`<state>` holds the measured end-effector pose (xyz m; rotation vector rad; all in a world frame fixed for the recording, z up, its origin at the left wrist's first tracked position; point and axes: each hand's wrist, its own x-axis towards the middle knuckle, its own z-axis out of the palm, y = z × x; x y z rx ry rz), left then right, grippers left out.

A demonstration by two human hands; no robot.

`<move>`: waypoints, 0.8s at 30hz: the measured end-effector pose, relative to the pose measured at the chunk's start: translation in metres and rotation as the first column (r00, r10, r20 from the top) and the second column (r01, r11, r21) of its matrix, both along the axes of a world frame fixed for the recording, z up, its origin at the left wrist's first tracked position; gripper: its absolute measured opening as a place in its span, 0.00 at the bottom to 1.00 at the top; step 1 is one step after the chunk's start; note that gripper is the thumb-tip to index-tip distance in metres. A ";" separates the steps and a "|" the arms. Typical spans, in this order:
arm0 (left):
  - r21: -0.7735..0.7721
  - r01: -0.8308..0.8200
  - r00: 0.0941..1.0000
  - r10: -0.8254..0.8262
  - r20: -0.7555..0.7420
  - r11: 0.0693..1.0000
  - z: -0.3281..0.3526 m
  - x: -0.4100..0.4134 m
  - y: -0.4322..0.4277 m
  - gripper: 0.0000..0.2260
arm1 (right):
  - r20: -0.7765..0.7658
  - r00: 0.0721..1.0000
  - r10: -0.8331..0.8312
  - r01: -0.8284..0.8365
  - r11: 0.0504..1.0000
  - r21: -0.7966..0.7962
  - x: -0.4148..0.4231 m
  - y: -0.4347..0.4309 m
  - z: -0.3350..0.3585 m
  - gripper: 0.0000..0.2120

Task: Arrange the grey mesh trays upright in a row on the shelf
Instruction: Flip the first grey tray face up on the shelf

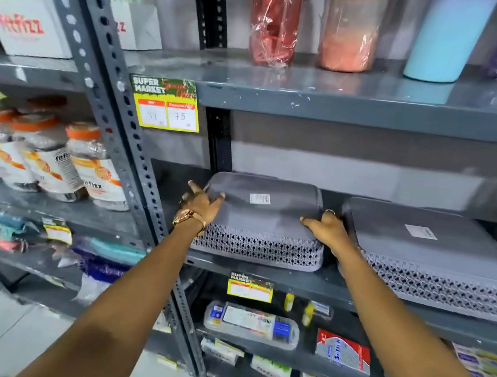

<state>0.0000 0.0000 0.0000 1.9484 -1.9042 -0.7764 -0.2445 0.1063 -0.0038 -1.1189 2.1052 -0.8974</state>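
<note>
Both hands, left and right, fingers spread, gripping flat tray stack; I fear tipping upright spills stack against neighbour stack.

Both hands grip an inverted grey mesh tray stack on the shelf.
Left hand holds the left stack at its left edge; right hand holds its right edge. A second stack lies just beside it on the shelf.

Head camera faces the shelf closely, angled slightly downward.

matt grey plastic mesh trays; scuffed painted metal shelf.
</note>
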 end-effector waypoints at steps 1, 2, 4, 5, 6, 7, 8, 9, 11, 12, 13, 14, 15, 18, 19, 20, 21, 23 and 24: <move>0.051 -0.022 0.998 0.025 -0.061 0.998 -0.004 0.000 -0.009 0.44 | 0.058 0.998 -0.028 0.028 1.000 -0.007 0.000 -0.006 -0.004 0.26; 0.089 -0.040 0.995 0.048 -0.091 0.995 -0.007 0.001 -0.017 0.45 | 0.118 0.991 -0.057 0.057 0.998 0.006 0.001 -0.008 -0.005 0.28; 0.113 -0.087 0.984 0.103 -0.148 0.990 -0.011 -0.004 -0.028 0.45 | 0.240 0.965 -0.101 0.102 0.995 0.008 0.000 -0.016 -0.004 0.34; 0.075 -0.116 0.976 0.128 -0.178 0.990 -0.014 -0.007 -0.027 0.43 | 0.295 0.948 -0.116 0.124 0.992 -0.008 0.000 -0.019 -0.005 0.38; -0.002 -0.155 0.965 0.152 -0.212 0.988 -0.012 -0.013 -0.023 0.40 | 0.354 0.924 -0.142 0.164 0.986 -0.033 0.000 -0.023 -0.001 0.41; -0.111 -0.197 0.951 0.162 -0.265 0.974 -0.013 -0.017 -0.022 0.37 | 0.405 0.899 -0.168 0.215 0.974 -0.074 -0.003 -0.029 -0.002 0.42; -0.205 -0.241 0.922 0.158 -0.353 0.949 -0.010 -0.020 -0.020 0.33 | 0.426 0.879 -0.214 0.287 0.951 -0.114 -0.003 -0.030 0.007 0.41; -0.283 -0.288 0.871 0.127 -0.474 0.915 -0.008 -0.022 -0.022 0.30 | 0.456 0.857 -0.241 0.351 0.920 -0.174 -0.006 -0.032 0.011 0.38; -0.333 -0.340 0.745 0.036 -0.666 0.880 -0.002 -0.025 -0.029 0.28 | 0.514 0.818 -0.258 0.441 0.855 -0.272 -0.016 -0.036 0.023 0.36; -0.306 -0.341 0.672 0.003 -0.740 0.889 0.002 -0.024 -0.033 0.30 | 0.557 0.788 -0.264 0.483 0.826 -0.292 -0.020 -0.037 0.030 0.41; -0.237 -0.351 0.570 0.006 -0.821 0.906 0.004 -0.023 -0.040 0.38 | 0.593 0.756 -0.278 0.516 0.810 -0.278 -0.034 -0.043 0.024 0.49; -0.134 -0.363 0.451 0.048 -0.891 0.922 0.007 -0.022 -0.042 0.47 | 0.624 0.729 -0.282 0.531 0.808 -0.256 -0.045 -0.047 0.017 0.55; -0.043 -0.370 0.362 0.102 -0.927 0.928 0.004 -0.019 -0.049 0.54 | 0.639 0.709 -0.297 0.533 0.820 -0.210 -0.064 -0.055 0.002 0.59; 0.117 -0.279 0.343 0.213 -0.915 0.953 -0.014 -0.004 -0.058 0.50 | 0.609 0.704 -0.365 0.502 0.863 -0.063 -0.064 -0.047 -0.009 0.58; 0.159 -0.219 0.364 0.232 -0.902 0.963 -0.029 0.004 -0.067 0.51 | 0.568 0.732 -0.377 0.471 0.882 -0.022 -0.048 -0.039 0.001 0.58; 0.178 -0.168 0.404 0.232 -0.885 0.970 -0.044 0.011 -0.074 0.53 | 0.527 0.761 -0.378 0.436 0.900 0.017 -0.040 -0.036 0.002 0.58; 0.196 -0.157 0.427 0.245 -0.870 0.968 -0.069 0.019 -0.093 0.55 | 0.496 0.788 -0.365 0.397 0.917 0.045 -0.034 -0.034 0.002 0.55; 0.239 -0.147 0.476 0.281 -0.834 0.960 -0.077 0.023 -0.100 0.55 | 0.410 0.849 -0.334 0.342 0.938 0.055 -0.027 -0.033 -0.003 0.43; 0.254 -0.158 0.526 0.299 -0.796 0.954 -0.052 0.019 -0.076 0.53 | 0.330 0.890 -0.316 0.322 0.946 0.038 -0.028 -0.034 -0.008 0.38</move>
